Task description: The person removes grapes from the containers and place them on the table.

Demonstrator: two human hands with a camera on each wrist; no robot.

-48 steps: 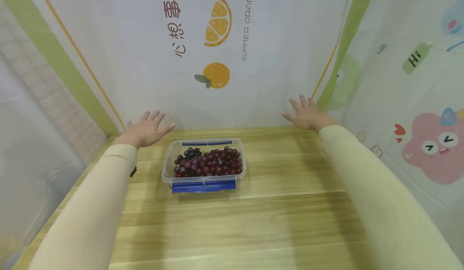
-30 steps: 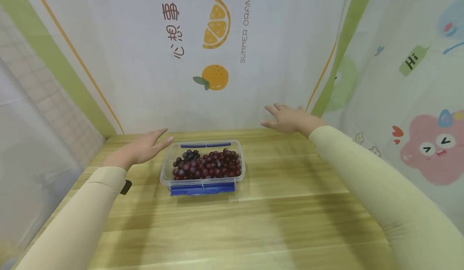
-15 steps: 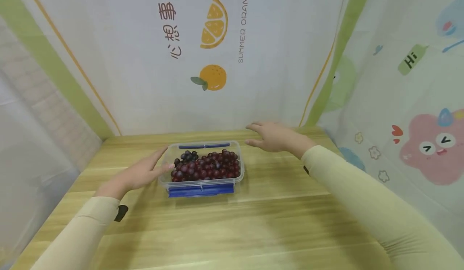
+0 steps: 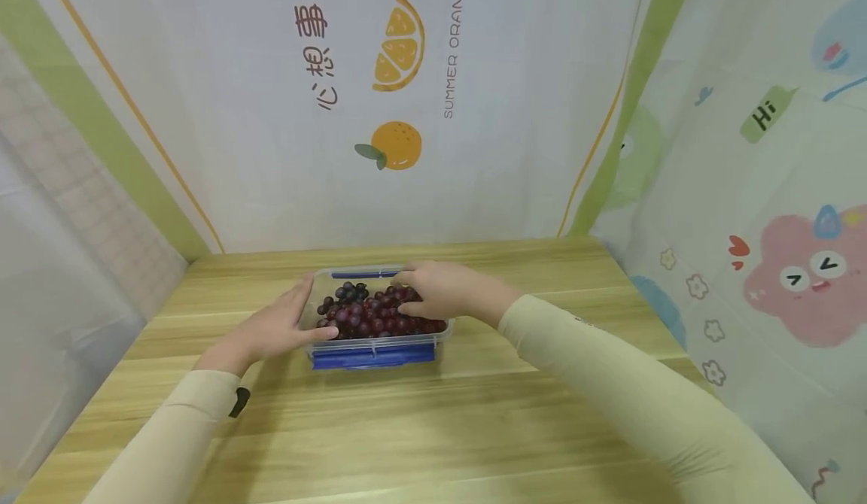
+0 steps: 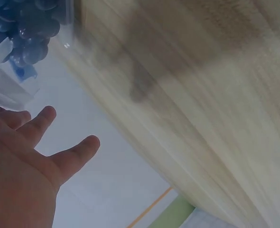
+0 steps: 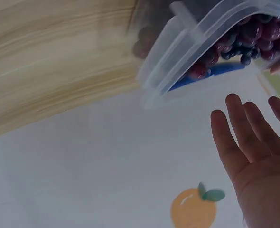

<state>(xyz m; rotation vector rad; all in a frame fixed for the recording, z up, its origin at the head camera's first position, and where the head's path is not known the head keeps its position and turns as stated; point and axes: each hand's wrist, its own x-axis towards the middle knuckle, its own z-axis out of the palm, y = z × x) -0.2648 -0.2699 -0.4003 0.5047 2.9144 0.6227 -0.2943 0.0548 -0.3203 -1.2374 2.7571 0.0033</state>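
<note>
Where the grapes lie: heaped inside the clear container, the red-purple grapes (image 4: 372, 320) toward the middle and right, a darker cluster (image 4: 348, 292) at the far left.
Container: uncovered, the clear container (image 4: 339, 344) sits on the table (image 4: 440, 421), a blue clip (image 4: 372, 356) along its near side.
Left hand: beside the left wall, the left hand (image 4: 271, 331) is spread, thumb out over the near-left corner; contact cannot be told.
Right hand: over the right end, the right hand (image 4: 443, 291) has its fingers extended and slightly apart, pinching nothing in its wrist view; touch cannot be told.
Risk to the grapes: a thumb pushed down inside the rim could bruise berries or knock some loose.
Risk to the container: with the heap weighted rightward, uneven lifting might tip and spill it; a one-sided push could slide it.
Backdrop: white cloth (image 4: 508, 150) hangs behind.
</note>
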